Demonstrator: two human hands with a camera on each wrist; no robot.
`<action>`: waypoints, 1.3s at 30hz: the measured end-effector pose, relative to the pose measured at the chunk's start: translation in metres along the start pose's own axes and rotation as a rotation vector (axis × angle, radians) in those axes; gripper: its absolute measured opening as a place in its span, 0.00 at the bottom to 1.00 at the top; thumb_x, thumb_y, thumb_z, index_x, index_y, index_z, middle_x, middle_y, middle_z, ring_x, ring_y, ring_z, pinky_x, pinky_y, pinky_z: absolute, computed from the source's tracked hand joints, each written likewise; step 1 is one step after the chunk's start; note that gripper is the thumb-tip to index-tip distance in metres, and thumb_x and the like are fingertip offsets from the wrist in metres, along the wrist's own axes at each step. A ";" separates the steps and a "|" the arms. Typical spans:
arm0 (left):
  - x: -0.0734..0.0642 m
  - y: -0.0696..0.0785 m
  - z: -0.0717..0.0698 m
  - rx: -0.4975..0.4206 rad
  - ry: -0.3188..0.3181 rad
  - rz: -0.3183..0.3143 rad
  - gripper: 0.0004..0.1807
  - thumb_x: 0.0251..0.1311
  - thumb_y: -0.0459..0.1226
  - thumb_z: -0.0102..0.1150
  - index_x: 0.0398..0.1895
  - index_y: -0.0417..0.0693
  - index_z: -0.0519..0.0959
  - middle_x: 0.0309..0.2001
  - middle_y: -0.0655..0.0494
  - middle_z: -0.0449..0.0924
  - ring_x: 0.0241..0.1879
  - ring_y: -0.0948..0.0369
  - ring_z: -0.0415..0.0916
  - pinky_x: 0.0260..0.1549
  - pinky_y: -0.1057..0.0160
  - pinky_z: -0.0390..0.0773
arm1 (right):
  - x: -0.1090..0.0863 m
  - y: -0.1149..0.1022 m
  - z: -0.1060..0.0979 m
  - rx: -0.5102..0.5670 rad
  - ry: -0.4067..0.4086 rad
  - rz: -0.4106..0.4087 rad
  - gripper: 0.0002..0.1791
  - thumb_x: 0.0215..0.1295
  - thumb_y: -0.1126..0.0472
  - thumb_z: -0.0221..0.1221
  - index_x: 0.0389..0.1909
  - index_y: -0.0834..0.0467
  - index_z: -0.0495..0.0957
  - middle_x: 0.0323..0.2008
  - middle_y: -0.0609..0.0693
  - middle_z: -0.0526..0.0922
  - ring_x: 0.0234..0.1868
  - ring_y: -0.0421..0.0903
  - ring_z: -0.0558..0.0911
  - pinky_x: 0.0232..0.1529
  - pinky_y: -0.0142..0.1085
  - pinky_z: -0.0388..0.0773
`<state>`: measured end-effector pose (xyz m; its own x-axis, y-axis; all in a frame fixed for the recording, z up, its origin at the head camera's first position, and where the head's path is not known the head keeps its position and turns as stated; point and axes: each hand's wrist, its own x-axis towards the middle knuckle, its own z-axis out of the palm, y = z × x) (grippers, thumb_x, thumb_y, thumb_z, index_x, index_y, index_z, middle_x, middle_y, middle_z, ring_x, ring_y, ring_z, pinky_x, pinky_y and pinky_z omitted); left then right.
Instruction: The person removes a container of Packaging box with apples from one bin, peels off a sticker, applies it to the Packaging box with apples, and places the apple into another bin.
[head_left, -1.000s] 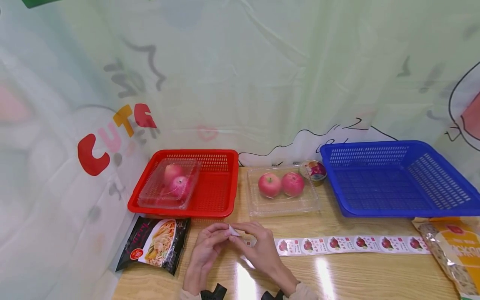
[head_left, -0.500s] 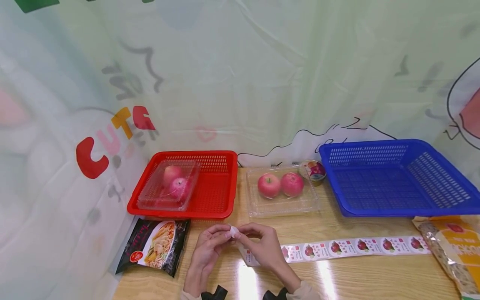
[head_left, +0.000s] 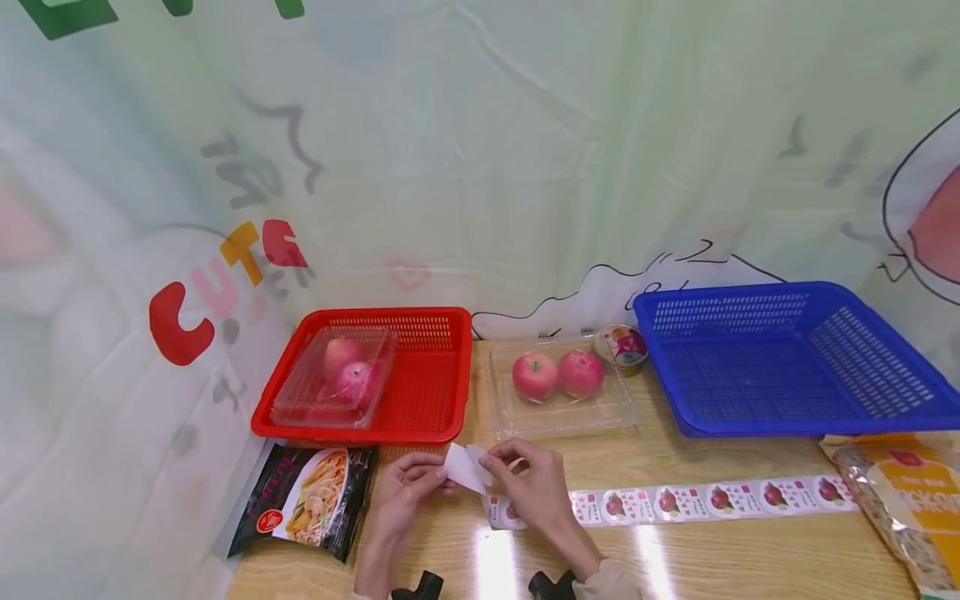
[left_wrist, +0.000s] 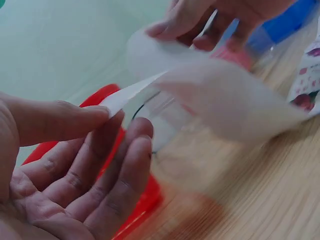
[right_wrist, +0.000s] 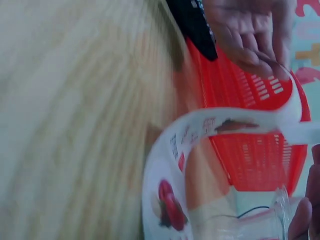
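White strip (right_wrist: 172, 142) arches; only right-wrist view shows print inside.

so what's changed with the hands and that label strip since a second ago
The left hand and right hand have drawn slightly apart, the right one rightward. White paper at the end of the label strip, earlier a small bit between them, now shows larger. Both still pinch white paper. The red basket, blue basket and noodle packet stayed put.
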<state>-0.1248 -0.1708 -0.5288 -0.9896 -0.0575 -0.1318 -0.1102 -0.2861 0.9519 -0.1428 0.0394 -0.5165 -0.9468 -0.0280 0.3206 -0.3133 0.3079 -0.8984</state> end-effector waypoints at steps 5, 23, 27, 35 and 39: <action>-0.002 0.005 -0.008 0.075 0.069 0.037 0.14 0.58 0.17 0.65 0.47 0.17 0.77 0.29 0.47 0.88 0.26 0.56 0.88 0.33 0.58 0.91 | 0.006 0.002 -0.006 -0.036 0.067 -0.090 0.06 0.58 0.64 0.77 0.30 0.53 0.88 0.27 0.43 0.89 0.28 0.34 0.81 0.24 0.29 0.78; -0.012 0.015 0.001 0.910 0.594 0.498 0.02 0.58 0.31 0.74 0.31 0.43 0.88 0.27 0.49 0.88 0.25 0.57 0.85 0.29 0.57 0.81 | 0.015 0.006 -0.025 -0.116 0.155 -0.176 0.07 0.55 0.64 0.79 0.31 0.54 0.89 0.28 0.44 0.90 0.28 0.33 0.81 0.23 0.30 0.78; -0.017 0.015 0.019 0.906 0.609 0.583 0.05 0.61 0.32 0.73 0.28 0.43 0.87 0.24 0.51 0.86 0.23 0.57 0.82 0.25 0.58 0.80 | 0.015 0.006 -0.028 -0.202 0.175 -0.332 0.09 0.52 0.66 0.80 0.30 0.55 0.89 0.27 0.45 0.89 0.26 0.36 0.82 0.22 0.23 0.73; -0.021 0.022 0.059 0.260 0.120 0.046 0.24 0.79 0.44 0.58 0.39 0.27 0.86 0.30 0.44 0.89 0.24 0.62 0.86 0.24 0.67 0.83 | 0.015 0.000 -0.033 -0.335 0.146 -0.676 0.10 0.49 0.65 0.80 0.31 0.54 0.89 0.30 0.44 0.91 0.31 0.42 0.87 0.32 0.32 0.83; -0.018 0.022 0.067 0.227 0.017 -0.038 0.28 0.79 0.48 0.57 0.42 0.25 0.84 0.25 0.54 0.84 0.20 0.64 0.80 0.18 0.71 0.72 | 0.012 -0.003 -0.036 -0.376 0.130 -0.752 0.09 0.49 0.64 0.79 0.30 0.53 0.89 0.31 0.44 0.91 0.32 0.41 0.86 0.34 0.33 0.85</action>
<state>-0.1160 -0.1118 -0.4866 -0.9828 -0.0676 -0.1716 -0.1673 -0.0655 0.9837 -0.1508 0.0719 -0.4989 -0.4737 -0.2493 0.8447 -0.7886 0.5470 -0.2808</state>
